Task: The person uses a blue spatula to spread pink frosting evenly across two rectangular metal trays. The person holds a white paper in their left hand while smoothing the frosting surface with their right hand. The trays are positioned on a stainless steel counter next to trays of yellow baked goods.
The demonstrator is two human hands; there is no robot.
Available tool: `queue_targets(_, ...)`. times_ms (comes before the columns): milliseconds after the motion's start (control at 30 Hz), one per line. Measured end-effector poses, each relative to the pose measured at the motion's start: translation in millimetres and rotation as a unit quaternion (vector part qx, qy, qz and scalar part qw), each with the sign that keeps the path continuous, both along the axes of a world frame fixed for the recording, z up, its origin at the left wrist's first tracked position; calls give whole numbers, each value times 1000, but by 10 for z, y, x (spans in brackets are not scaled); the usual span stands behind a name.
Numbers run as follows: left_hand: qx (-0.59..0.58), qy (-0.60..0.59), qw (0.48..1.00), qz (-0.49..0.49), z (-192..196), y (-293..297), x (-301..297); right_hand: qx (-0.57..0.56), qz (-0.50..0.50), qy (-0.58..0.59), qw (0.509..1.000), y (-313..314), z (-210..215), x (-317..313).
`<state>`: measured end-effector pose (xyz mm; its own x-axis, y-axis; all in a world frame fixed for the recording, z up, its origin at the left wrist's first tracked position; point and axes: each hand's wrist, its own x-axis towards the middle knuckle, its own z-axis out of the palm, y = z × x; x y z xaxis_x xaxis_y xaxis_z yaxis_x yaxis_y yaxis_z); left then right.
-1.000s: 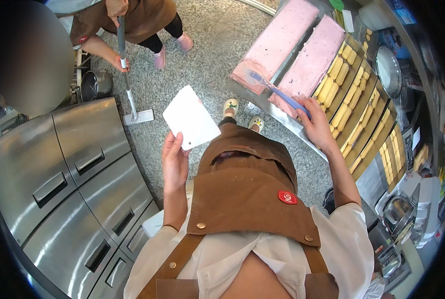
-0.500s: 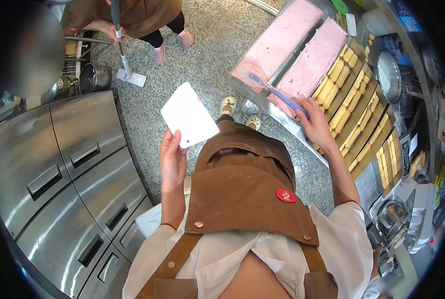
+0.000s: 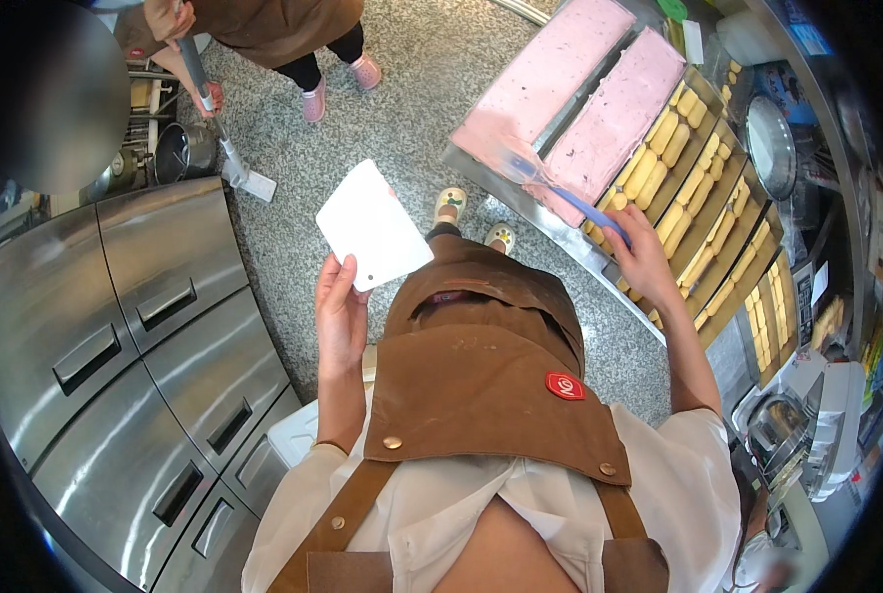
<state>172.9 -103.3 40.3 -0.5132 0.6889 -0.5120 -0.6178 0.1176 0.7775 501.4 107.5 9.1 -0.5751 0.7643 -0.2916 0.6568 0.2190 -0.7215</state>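
My left hand (image 3: 341, 311) grips a flat white scraper (image 3: 374, 225) by its lower corner, with a small pink smear on its edge. In my right hand (image 3: 644, 259) is a spatula (image 3: 588, 211) with a purple-blue handle and a pale, see-through blade. The blade lies over the near end of the left pink creamy slab (image 3: 550, 74), where that edge meets the gap beside it. A second pink slab (image 3: 619, 114) sits alongside, to the right. Beyond it, rows of yellow finger biscuits (image 3: 649, 178) lie on brown strips below and right of the slabs.
At the top left a co-worker holds a long-handled floor tool (image 3: 249, 182). Steel drawers (image 3: 170, 227) line the left side, with a metal pot (image 3: 186, 153) above them. A clear round bowl (image 3: 771, 148) and a whisk-like mixing bowl (image 3: 778, 435) stand at the right.
My right hand has drawn the spatula a little right and toward me. The scraper has barely shifted. The co-worker's floor tool has swung left and downward, with a hand now higher on its handle.
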Motion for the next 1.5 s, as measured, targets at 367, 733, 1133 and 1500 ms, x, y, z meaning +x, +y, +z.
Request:
queue_targets(367, 2, -1, 1000, 1, 34, 30, 34, 31, 7, -50, 998, 3, 401, 161)
queue_targets(733, 0, -8, 1000, 1, 17, 85, -22, 72, -86, 0, 994, -64, 722, 259)
queue_targets(1133, 24, -16, 999, -29, -107, 27, -213, 190, 18, -135, 972, 100, 989, -172)
queue_targets(1500, 16, -43, 999, 10, -124, 101, -227, 258, 193, -282, 903, 159, 1428, -830)
